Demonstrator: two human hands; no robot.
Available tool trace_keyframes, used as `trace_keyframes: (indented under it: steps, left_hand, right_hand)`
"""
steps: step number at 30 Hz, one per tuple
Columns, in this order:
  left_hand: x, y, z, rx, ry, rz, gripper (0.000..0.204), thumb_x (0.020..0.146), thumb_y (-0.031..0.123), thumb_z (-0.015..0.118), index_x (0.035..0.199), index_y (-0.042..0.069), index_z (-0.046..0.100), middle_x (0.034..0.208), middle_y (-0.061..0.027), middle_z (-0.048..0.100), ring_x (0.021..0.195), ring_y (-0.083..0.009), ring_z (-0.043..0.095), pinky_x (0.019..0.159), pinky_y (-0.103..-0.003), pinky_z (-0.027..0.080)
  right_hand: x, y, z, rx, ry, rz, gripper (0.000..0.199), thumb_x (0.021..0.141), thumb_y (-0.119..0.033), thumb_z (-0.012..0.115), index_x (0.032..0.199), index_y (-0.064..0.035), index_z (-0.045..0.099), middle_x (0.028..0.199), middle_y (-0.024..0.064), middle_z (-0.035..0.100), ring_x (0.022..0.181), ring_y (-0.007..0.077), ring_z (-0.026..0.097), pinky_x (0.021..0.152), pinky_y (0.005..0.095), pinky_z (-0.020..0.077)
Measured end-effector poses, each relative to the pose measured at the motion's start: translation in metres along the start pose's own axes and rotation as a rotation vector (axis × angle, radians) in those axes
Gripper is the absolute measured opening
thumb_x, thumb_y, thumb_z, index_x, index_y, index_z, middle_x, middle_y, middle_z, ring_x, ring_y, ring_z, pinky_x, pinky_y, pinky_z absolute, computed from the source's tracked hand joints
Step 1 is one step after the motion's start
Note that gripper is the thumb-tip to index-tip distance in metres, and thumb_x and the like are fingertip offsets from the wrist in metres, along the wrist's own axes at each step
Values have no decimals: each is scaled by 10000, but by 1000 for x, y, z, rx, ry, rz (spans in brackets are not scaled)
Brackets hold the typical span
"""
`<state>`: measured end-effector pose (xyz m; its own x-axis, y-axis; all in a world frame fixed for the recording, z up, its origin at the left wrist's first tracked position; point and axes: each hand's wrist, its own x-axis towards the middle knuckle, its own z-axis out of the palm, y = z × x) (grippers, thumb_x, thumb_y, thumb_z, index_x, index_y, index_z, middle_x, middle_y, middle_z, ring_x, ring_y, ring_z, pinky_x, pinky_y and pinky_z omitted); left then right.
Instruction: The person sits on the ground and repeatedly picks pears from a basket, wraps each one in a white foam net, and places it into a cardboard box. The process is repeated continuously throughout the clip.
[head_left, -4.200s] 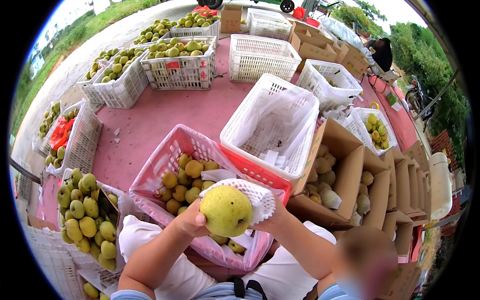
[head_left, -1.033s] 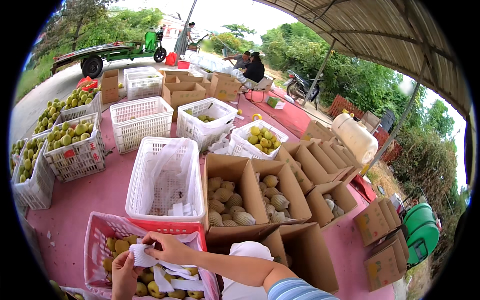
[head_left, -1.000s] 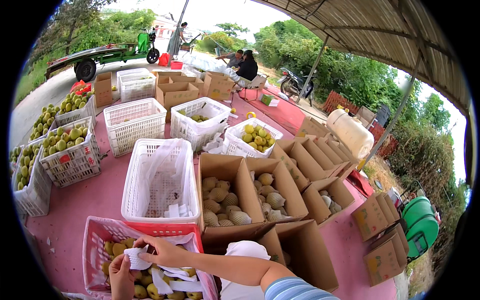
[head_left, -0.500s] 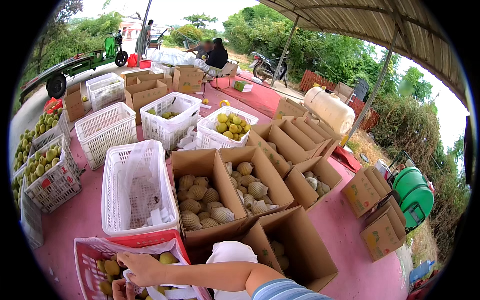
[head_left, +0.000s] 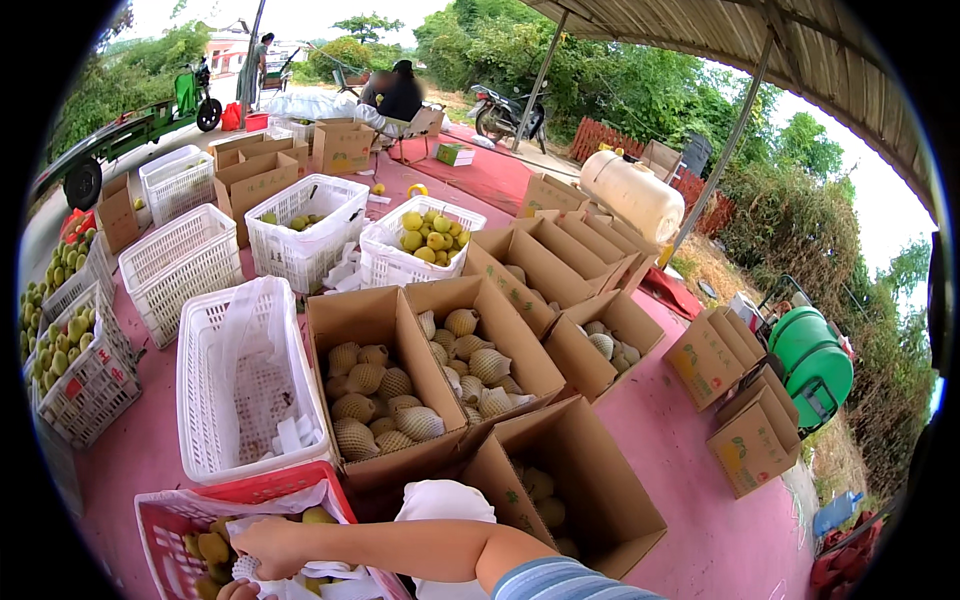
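At the lower left stands a red plastic crate (head_left: 160,535), lined with white sheeting and holding yellow-brown pears (head_left: 213,547). My right hand (head_left: 272,546) reaches over it from the right, its fingers closed on a white foam net (head_left: 245,568). Only the fingers of my left hand (head_left: 238,591) show at the bottom edge, curled under the same net. Whether a pear is inside the net is hidden by my hands. Loose white wrapping (head_left: 345,585) lies beside them in the crate.
Open cartons (head_left: 385,378) of net-wrapped pears stand ahead, with another carton (head_left: 590,480) at my right. A white crate (head_left: 190,400) with a plastic liner adjoins the red one. Further white crates (head_left: 425,235) stand beyond. A green reel-like machine (head_left: 812,365) is at far right.
The view has shifted, so the scene sits slightly further left. My right hand has moved a little lower, and the white foam net now shows between my hands.
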<state>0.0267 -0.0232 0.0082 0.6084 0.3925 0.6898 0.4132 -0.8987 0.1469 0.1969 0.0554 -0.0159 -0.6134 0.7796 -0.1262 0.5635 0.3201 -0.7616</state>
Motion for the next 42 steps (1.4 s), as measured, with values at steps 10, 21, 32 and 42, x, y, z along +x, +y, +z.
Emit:
trace_keyframes:
  steps: [10,21,32,42]
  left_hand:
    - [30,-17,14,66,-428,-364,251,828,224,692,871,-20,649,838,-149,643,768,-273,616,743,-384,510]
    - [18,-33,31,57,-559,-452,304,810,141,671,1044,-26,575,974,-201,621,934,-328,598,853,-405,477]
    - [0,-77,22,-987,46,-1138,594,1033,473,255,1157,-8,581,1070,-82,615,1064,-169,548,951,-317,409]
    - [8,-96,-94,-744,-29,-1343,182,957,169,564,973,16,661,952,-52,667,848,-105,630,668,-248,495]
  right_hand:
    - [-1,-2,-11,-35,194,23,248,704,-59,598,934,32,604,820,222,657,767,368,653,693,464,502]
    - [8,-1,-8,-176,396,-21,333,804,-112,575,1072,59,478,727,228,626,729,399,648,622,485,494]
    - [16,-26,3,137,617,-524,192,814,-33,571,961,-19,448,774,189,562,751,418,570,646,469,442]
    - [81,-82,43,140,473,-595,202,852,-31,583,1039,-47,509,785,135,603,707,346,614,594,425,464]
